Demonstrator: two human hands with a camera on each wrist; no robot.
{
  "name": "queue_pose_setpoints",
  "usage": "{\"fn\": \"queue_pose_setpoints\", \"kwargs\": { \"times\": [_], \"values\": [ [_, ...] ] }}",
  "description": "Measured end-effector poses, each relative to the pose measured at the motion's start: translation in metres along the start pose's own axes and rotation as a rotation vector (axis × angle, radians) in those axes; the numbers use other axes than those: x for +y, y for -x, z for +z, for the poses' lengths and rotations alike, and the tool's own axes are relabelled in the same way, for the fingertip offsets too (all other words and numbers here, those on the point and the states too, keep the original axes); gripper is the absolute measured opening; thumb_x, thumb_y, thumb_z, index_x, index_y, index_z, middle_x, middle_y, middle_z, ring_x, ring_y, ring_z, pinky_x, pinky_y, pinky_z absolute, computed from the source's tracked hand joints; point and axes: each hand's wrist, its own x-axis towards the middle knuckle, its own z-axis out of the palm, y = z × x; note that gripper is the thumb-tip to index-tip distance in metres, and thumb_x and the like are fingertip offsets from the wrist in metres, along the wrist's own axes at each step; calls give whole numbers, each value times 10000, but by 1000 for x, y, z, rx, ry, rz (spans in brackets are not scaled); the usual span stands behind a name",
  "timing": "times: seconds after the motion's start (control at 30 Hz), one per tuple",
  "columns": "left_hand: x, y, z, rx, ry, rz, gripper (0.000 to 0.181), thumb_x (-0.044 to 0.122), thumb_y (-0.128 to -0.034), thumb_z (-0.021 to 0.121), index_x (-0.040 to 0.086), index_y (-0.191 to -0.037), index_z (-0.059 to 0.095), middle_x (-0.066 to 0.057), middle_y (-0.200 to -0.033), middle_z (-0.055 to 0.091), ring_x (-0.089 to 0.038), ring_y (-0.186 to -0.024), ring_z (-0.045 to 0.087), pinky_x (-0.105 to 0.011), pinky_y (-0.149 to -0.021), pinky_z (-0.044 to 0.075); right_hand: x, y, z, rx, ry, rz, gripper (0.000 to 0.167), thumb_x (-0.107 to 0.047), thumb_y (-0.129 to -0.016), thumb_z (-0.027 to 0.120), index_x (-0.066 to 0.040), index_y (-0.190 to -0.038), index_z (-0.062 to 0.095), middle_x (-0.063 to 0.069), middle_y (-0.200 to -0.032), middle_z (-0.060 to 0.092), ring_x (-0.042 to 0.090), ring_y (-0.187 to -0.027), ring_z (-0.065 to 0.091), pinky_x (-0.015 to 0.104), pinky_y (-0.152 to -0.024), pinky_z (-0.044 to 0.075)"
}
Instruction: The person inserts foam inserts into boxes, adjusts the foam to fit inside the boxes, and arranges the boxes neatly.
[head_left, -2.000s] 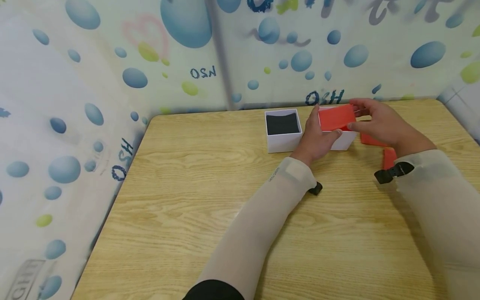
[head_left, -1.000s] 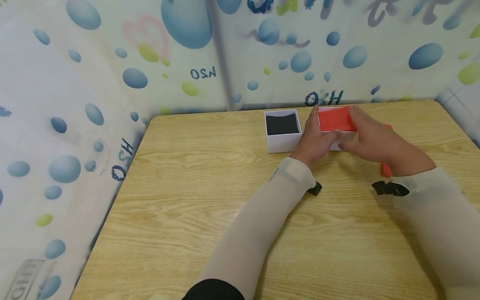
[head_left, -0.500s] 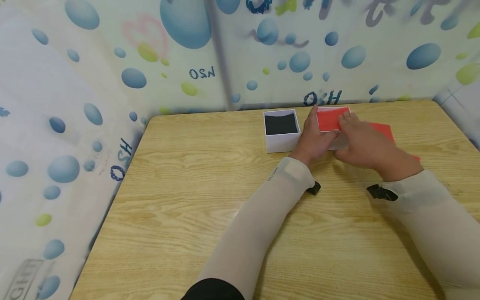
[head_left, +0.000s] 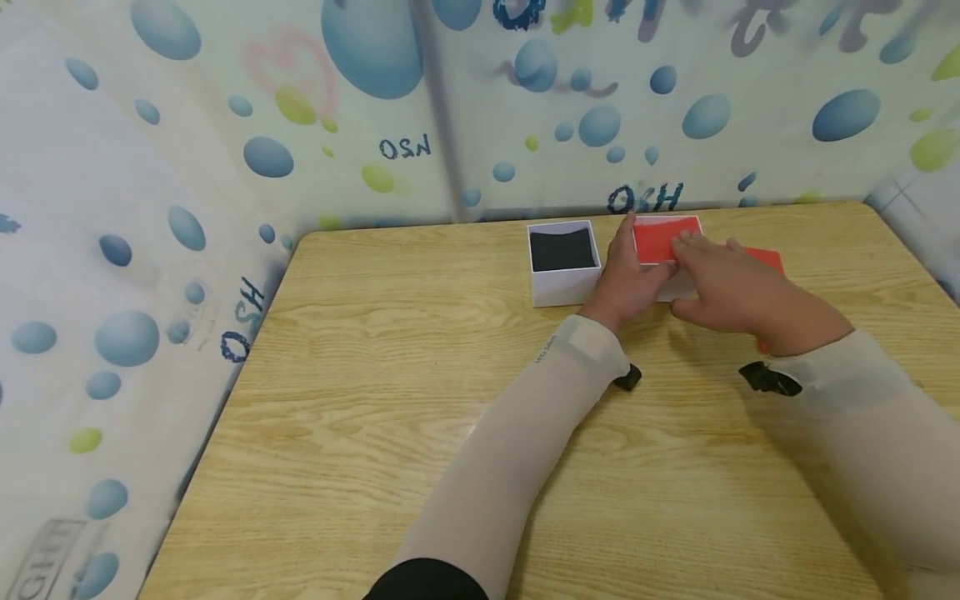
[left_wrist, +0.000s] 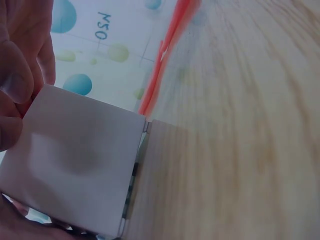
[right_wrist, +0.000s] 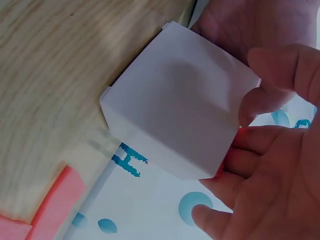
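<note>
A small white open-topped box stands near the table's back edge with a red sheet inside its rim. My left hand grips the box at its left side, thumb on the front near the corner. My right hand reaches over from the right, its straight fingers pressing on the red sheet, its thumb low by the box front. In the right wrist view those fingers touch red at the box's top edge. The box's plain front face fills much of the left wrist view; its inside is hidden there.
Left of my hands stands a second white box with a black lining. Red pieces lie on the table behind my right hand, partly covered by it. The wooden table meets a patterned wall covering at the back.
My right hand has moved from the red sheet's right edge to lie over it, fingers pressing down. The sheet sits lower in the box. My left hand keeps its grip.
</note>
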Motion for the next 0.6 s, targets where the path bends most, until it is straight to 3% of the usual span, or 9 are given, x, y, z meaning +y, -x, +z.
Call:
{"fn": "queue_pose_setpoints", "kwargs": {
  "times": [0.17, 0.37, 0.6],
  "values": [
    [-1, -2, 1, 3, -5, 11, 970, 394, -978, 737, 377, -1687, 76, 105, -1648, 337, -119, -1450, 420, -365, -1193, 425, -3, -5, -3, -9, 6, -16, 776, -171, -930, 666, 150, -1557, 341, 370, -1631, 310, 549, -1534, 255, 776, -1191, 162],
    [-2, -2, 0, 9, -9, 10, 968, 412, -978, 734, 384, -1686, 74, 107, -1659, 324, -129, -1458, 412, -378, -1194, 426, -3, -13, -4, -3, -46, -25, 559, -62, -922, 520, 115, -1452, 487, 329, -1515, 494, 541, -1417, 446, 795, -1174, 170],
    [-2, -1, 0, 10, -7, 7, 963, 429, -980, 725, 372, -1689, 77, 101, -1678, 302, -136, -1474, 406, -394, -1206, 413, -1, -18, -2, -25, -31, -29, 573, -53, -928, 502, 118, -1475, 476, 335, -1519, 487, 545, -1396, 467, 787, -1170, 199]
  ]
}}
